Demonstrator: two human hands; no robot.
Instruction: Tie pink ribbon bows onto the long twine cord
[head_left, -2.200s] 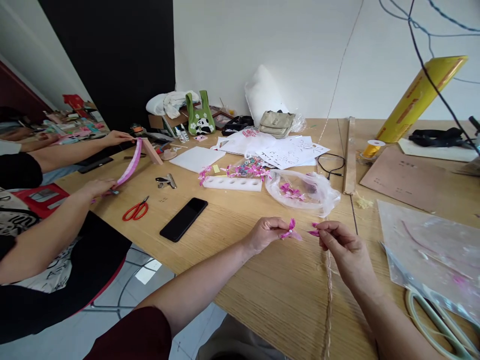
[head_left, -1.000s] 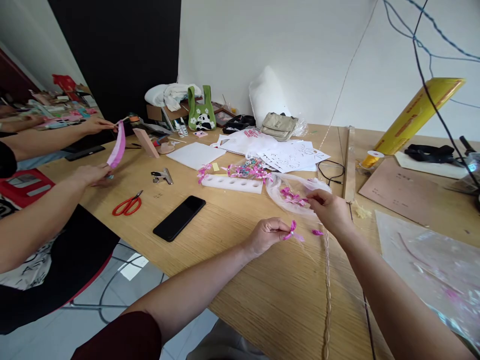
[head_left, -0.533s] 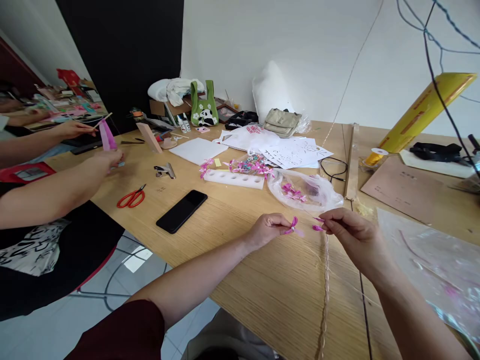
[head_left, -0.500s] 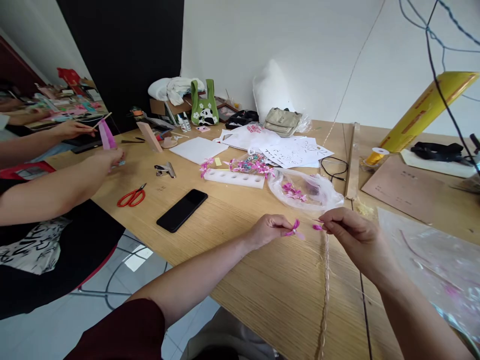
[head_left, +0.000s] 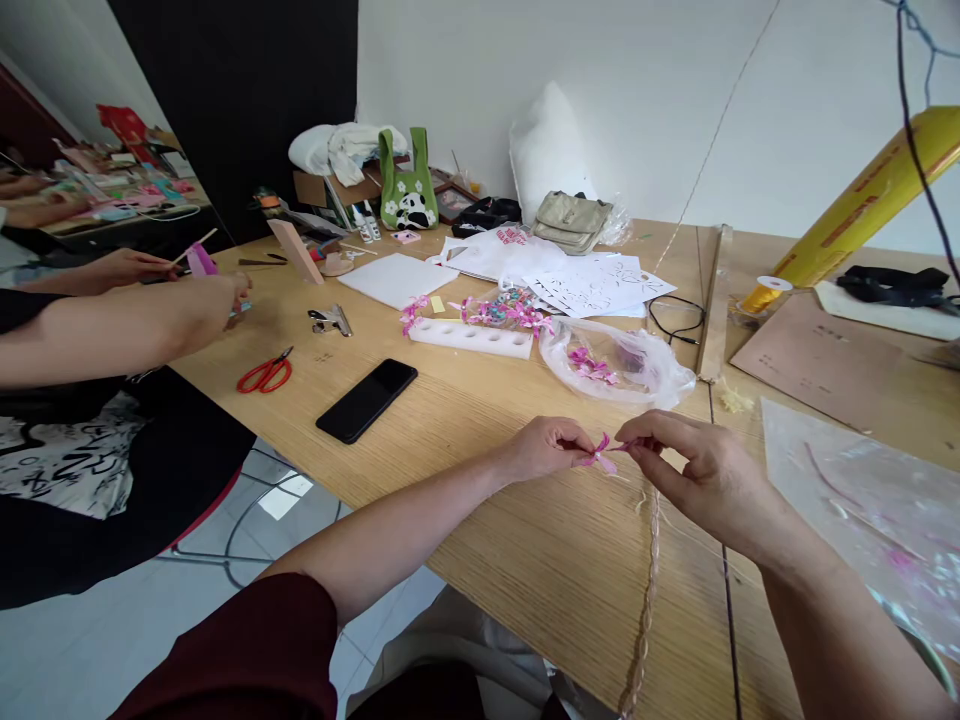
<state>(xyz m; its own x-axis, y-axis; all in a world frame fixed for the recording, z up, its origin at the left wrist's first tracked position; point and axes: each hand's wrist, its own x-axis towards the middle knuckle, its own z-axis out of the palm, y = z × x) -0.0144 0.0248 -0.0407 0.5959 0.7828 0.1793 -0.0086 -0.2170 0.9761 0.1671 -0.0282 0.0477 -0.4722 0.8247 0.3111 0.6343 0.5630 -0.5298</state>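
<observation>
My left hand pinches a small pink ribbon bow just above the wooden table. My right hand is closed in a pinch at the bow's right side, its fingertips almost meeting my left hand's. A braided straw-coloured cord runs along the table under my right hand towards me. A clear plastic bag holding more pink bows lies just beyond my hands.
A black phone, red scissors, a white foam block with holes, white papers and a metal clip lie farther out. Another person's arms work with pink ribbon at left. Clear film lies at right.
My right hand reached to the plastic bag, came back with a pink piece, and has now closed in on the bow in my left hand. The neighbour's pink ribbon moved left.
</observation>
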